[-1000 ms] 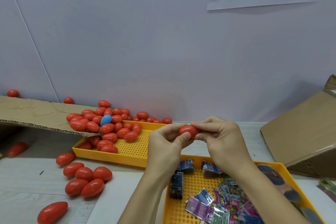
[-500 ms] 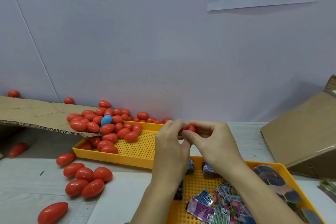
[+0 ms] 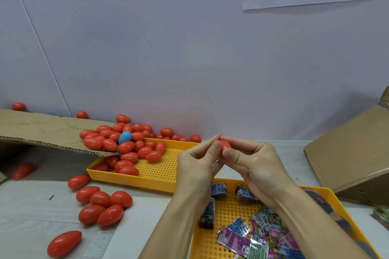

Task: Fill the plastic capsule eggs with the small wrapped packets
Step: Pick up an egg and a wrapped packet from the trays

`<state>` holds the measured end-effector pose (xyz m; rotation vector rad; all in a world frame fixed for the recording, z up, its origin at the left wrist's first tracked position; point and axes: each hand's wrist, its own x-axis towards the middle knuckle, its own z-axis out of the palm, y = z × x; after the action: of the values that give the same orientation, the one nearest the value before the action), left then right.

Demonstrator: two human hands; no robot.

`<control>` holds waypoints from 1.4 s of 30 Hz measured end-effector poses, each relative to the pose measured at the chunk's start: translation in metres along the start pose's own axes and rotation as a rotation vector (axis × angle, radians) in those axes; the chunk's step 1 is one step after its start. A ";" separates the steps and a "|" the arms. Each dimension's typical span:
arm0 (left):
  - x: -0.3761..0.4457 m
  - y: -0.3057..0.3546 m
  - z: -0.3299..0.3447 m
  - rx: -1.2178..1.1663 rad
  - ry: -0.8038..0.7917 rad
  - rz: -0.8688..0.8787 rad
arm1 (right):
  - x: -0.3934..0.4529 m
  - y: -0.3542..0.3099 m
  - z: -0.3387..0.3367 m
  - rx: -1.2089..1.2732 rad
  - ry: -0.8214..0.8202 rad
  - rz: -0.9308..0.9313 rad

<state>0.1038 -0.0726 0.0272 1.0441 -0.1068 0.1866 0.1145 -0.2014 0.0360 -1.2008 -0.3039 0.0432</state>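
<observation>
Both hands meet at the centre of the frame, raised above the surface (image 3: pixel 29 206). Left hand (image 3: pixel 196 166) and right hand (image 3: pixel 250 164) each pinch the same red capsule egg (image 3: pixel 224 147) between thumb and fingertips; most of the egg is hidden by the fingers, so whether its halves are apart is hard to say. Below them, at lower right, a yellow perforated tray (image 3: pixel 229 210) holds the small wrapped packets (image 3: pixel 252 235), piled toward its near side. Left of centre, a second yellow tray (image 3: pixel 160 183) carries a heap of red eggs (image 3: pixel 130 147) with one blue egg (image 3: pixel 125 137) among them, partly under a cardboard flap (image 3: pixel 42 130). More red eggs (image 3: pixel 101 206) lie loose on the surface at lower left. A cardboard box (image 3: pixel 353 153) leans at the right edge.
</observation>
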 end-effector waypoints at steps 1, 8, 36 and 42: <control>0.000 -0.001 0.000 0.008 0.014 0.012 | -0.001 0.001 0.001 -0.017 0.009 -0.012; 0.001 -0.004 0.000 0.040 0.043 0.046 | -0.001 0.002 0.004 -0.057 0.028 -0.028; 0.005 0.008 -0.010 -0.295 0.047 -0.306 | 0.000 -0.025 -0.017 -0.130 0.074 0.236; 0.002 0.012 -0.010 -0.374 -0.019 -0.329 | -0.002 -0.031 -0.014 -0.214 0.137 0.197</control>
<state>0.1035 -0.0580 0.0329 0.6774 0.0147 -0.1394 0.1125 -0.2256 0.0597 -1.4362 -0.0704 0.1013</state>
